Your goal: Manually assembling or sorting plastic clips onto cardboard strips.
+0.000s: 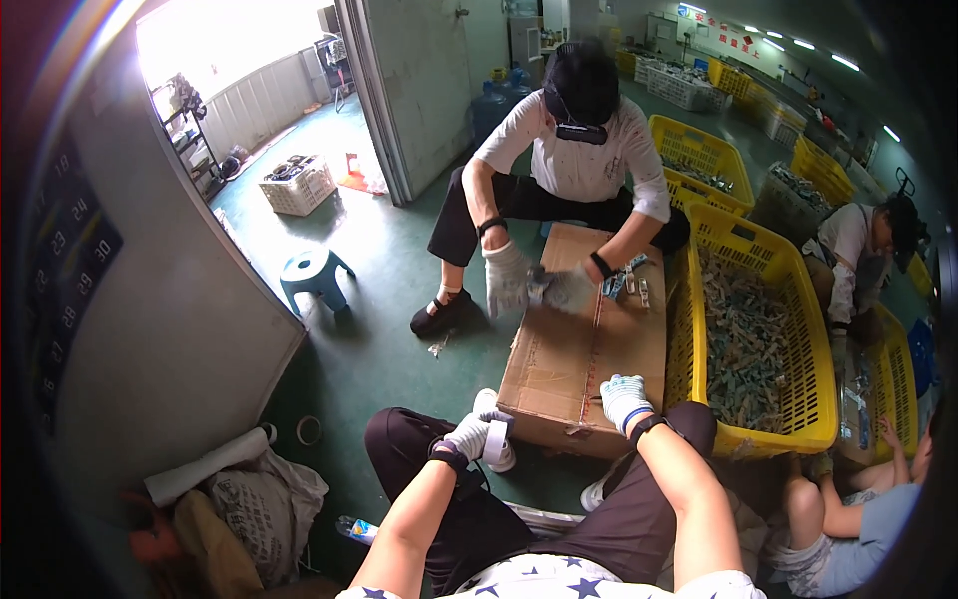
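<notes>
A closed brown cardboard box (559, 369) lies before my knees. In a white work glove, my left hand (467, 437) is closed on a roll of white tape (496, 442), just off the box's near left corner. My right hand (626, 401), also gloved, rests on the near right part of the box top. Its fingers are curled, and a small dark tip shows beside them; I cannot make out what it is. Across the box, a co-worker's gloved hands (534, 285) are blurred around a small item. Small pieces with blue wrapping (627, 283) lie on the box's far right.
A yellow crate (820, 399) full of small greenish pieces stands against the box's right side. More crates stand behind it, and other people sit at right. A blue stool (316, 275) is on the floor at left. White sacks (269, 509) lie by the left wall.
</notes>
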`<move>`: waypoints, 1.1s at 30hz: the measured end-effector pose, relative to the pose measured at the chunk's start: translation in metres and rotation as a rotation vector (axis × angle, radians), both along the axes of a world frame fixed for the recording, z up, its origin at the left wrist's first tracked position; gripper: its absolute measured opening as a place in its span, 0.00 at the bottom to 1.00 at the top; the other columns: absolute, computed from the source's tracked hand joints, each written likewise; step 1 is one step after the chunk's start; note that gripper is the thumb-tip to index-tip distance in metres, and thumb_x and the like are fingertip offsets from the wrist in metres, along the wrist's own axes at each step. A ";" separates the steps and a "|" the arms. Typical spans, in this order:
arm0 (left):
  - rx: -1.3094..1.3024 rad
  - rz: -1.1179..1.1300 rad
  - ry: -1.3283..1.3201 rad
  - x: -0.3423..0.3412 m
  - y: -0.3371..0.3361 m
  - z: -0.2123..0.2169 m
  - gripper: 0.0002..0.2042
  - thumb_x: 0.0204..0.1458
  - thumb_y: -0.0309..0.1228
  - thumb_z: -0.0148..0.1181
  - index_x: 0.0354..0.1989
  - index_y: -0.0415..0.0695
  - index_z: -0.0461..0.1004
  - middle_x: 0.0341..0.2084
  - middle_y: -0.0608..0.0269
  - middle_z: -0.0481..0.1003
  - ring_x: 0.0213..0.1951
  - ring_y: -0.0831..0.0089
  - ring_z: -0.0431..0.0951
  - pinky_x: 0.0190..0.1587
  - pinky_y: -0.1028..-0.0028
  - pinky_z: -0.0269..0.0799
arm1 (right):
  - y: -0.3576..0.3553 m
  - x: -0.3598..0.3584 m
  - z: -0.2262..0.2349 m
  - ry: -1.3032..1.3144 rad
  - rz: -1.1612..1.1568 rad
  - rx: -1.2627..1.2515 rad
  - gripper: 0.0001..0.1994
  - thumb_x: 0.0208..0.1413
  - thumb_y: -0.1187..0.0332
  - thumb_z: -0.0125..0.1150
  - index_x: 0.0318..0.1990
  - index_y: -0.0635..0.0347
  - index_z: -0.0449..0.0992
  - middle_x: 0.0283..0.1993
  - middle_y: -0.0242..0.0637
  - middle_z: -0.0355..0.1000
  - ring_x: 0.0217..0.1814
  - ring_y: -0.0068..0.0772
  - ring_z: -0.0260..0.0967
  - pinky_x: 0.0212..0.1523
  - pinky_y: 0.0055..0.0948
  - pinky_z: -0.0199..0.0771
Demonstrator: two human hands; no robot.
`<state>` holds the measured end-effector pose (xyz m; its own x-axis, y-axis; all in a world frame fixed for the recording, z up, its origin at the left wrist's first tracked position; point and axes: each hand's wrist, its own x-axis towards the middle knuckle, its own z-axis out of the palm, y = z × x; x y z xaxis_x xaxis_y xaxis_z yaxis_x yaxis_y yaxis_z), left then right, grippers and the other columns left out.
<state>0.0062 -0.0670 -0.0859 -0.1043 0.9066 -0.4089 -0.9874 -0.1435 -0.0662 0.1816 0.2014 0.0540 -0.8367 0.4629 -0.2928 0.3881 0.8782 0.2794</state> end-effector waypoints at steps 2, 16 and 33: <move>0.180 0.027 -0.582 -0.001 0.002 -0.002 0.03 0.52 0.20 0.57 0.33 0.38 0.75 0.26 0.62 0.76 0.24 0.68 0.76 0.26 0.70 0.73 | 0.001 0.000 0.003 0.000 0.000 -0.042 0.12 0.57 0.67 0.51 0.46 0.51 0.78 0.48 0.38 0.75 0.50 0.38 0.74 0.47 0.43 0.68; -0.415 -0.046 1.036 0.015 0.006 0.029 0.07 0.48 0.17 0.62 0.35 0.39 0.78 0.28 0.65 0.76 0.27 0.76 0.75 0.29 0.74 0.71 | -0.075 -0.029 0.024 0.340 0.212 -0.520 0.14 0.57 0.61 0.48 0.43 0.55 0.76 0.36 0.45 0.77 0.37 0.49 0.75 0.40 0.45 0.74; -0.441 -0.033 1.121 0.020 0.010 0.039 0.06 0.47 0.20 0.63 0.33 0.43 0.77 0.27 0.71 0.74 0.26 0.79 0.72 0.30 0.77 0.68 | -0.108 -0.080 0.005 0.066 0.371 -0.311 0.13 0.61 0.64 0.41 0.44 0.53 0.74 0.37 0.39 0.79 0.41 0.39 0.77 0.40 0.44 0.69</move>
<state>0.0257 -0.0571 -0.0468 -0.5793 0.7208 -0.3807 -0.4679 0.0884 0.8794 0.1018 0.0930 0.0587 -0.9500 0.0290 -0.3110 0.0411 0.9986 -0.0324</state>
